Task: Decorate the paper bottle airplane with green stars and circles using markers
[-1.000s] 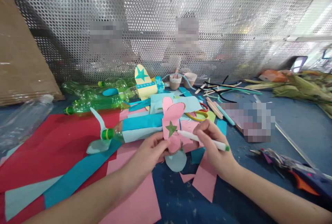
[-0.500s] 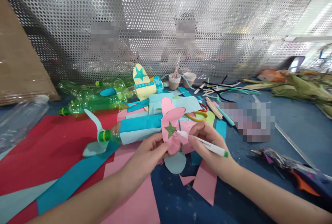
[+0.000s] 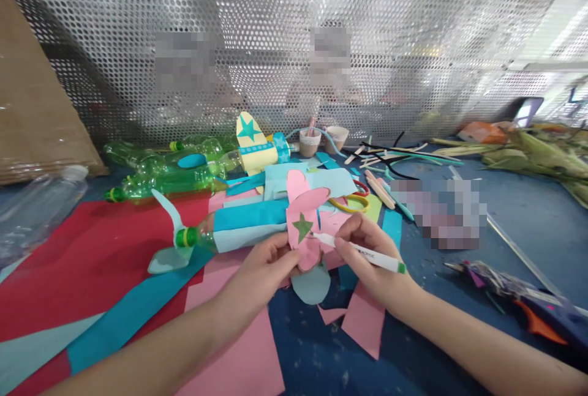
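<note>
My left hand (image 3: 257, 280) pinches the lower edge of a pink paper wing (image 3: 303, 221) that stands up on a bottle plane (image 3: 239, 227) wrapped in blue paper. A green star is drawn on the wing. My right hand (image 3: 372, 258) grips a white marker with a green end (image 3: 362, 252), its tip touching the wing just right of the star. The plane has a pale blue propeller (image 3: 168, 237) at its green cap, pointing left.
Red, pink and blue paper sheets (image 3: 92, 273) cover the blue table (image 3: 528, 218). Green bottles and a second plane with a yellow wing (image 3: 250, 145) lie behind. Scissors (image 3: 353, 200), sticks, two small cups (image 3: 321, 139), corn husks (image 3: 537, 154) and a perforated metal screen (image 3: 294, 35) surround them.
The marker tip has shifted slightly along the star's right side; both hands and the wing stay almost where they were.
</note>
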{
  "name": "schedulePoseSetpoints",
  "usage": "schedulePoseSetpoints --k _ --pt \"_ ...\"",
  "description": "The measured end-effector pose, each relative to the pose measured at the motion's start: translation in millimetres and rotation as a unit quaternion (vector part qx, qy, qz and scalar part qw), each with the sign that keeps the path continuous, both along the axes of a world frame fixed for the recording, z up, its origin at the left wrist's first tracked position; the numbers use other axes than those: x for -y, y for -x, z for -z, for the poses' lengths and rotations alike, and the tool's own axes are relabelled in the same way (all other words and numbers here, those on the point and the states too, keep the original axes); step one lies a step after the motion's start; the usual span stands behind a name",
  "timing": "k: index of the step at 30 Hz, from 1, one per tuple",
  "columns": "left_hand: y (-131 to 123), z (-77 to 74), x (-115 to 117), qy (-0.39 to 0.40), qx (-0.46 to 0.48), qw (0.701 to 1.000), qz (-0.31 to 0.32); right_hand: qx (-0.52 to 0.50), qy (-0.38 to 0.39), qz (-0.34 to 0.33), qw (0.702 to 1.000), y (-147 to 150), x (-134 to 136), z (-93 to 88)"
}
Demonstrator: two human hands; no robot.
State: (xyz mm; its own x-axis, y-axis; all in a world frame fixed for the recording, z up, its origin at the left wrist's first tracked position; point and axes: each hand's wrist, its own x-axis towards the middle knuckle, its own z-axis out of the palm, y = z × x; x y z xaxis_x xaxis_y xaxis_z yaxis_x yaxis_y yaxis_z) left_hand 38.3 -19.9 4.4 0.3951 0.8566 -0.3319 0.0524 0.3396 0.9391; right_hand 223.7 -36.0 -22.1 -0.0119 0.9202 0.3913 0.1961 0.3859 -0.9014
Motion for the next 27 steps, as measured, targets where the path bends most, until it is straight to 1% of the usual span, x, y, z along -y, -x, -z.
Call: schedulePoseSetpoints --k 6,13,17,21,27 --pt "-0.1 0.3 -0.5 0.003 0.005 1.0 -0.006 -0.002 0.006 0.01 1.0 0.9 -2.2 1.7" --pt "1.4 3.9 -1.4 -0.002 -0.013 1.0 -0.005 -0.003 -0.002 0.013 1.0 2.5 -2.6 -2.2" --pt "0.5 1.4 0.0 -0.002 -0.02 1.0 -0.002 -0.007 0.015 0.011 1.0 2.3 -1.9 -2.4" --pt "0.3 -1.9 0.9 -0.006 -0.019 1.0 -0.001 -0.003 0.012 0.016 1.0 1.8 -2.0 -1.4" --pt "-0.3 -1.4 0.0 -0.001 -0.035 0.999 0.0 -0.004 0.02 0.016 1.0 2.3 -1.9 -2.7"
